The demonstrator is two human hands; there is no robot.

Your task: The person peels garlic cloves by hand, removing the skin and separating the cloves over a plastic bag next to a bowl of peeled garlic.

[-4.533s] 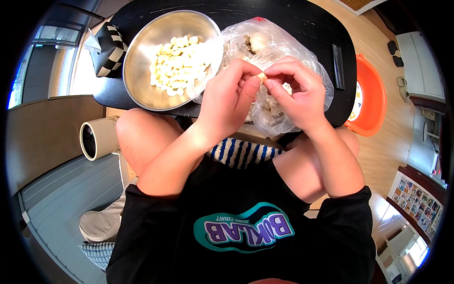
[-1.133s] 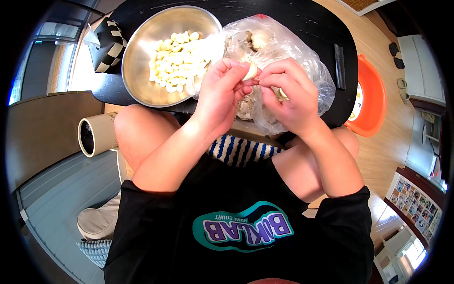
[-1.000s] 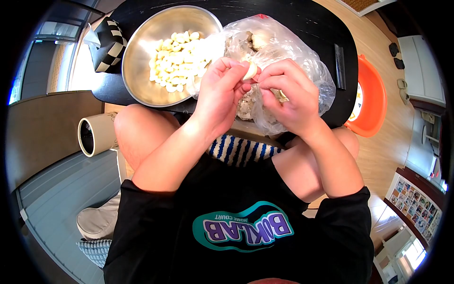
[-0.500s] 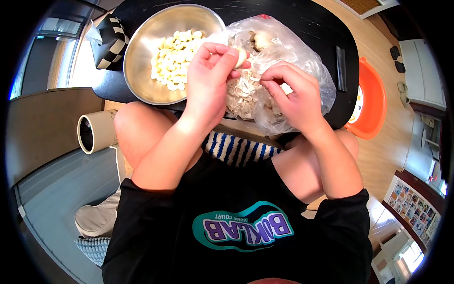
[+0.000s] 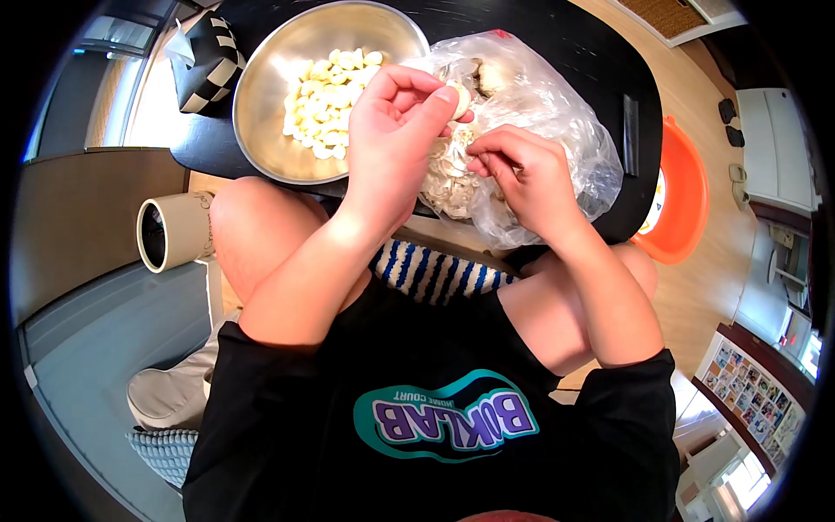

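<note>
A pale peeled clove (image 5: 460, 101) is pinched between the thumb and fingers of my left hand (image 5: 396, 139), right of the steel bowl. Many similar cloves (image 5: 326, 100) lie in the wide steel bowl (image 5: 261, 130). My right hand (image 5: 529, 178) is over the clear plastic bag (image 5: 565, 109), thumb and index finger pressed together; whatever they pinch is too small to name. Papery skins (image 5: 450, 187) fill the near left part of the bag, and a whole bulb (image 5: 496, 76) sits toward its back.
All this stands on a black table (image 5: 557, 22). A checkered tissue box (image 5: 207, 65) is at its left end, and a dark bar (image 5: 630, 135) at its right. An orange basin (image 5: 687, 191) stands beyond the right edge, a cream bin (image 5: 178, 228) at the left.
My hands were together at the clove about a second ago and are now apart. The left hand has kept the clove and moved up and left; the right has come down over the skins.
</note>
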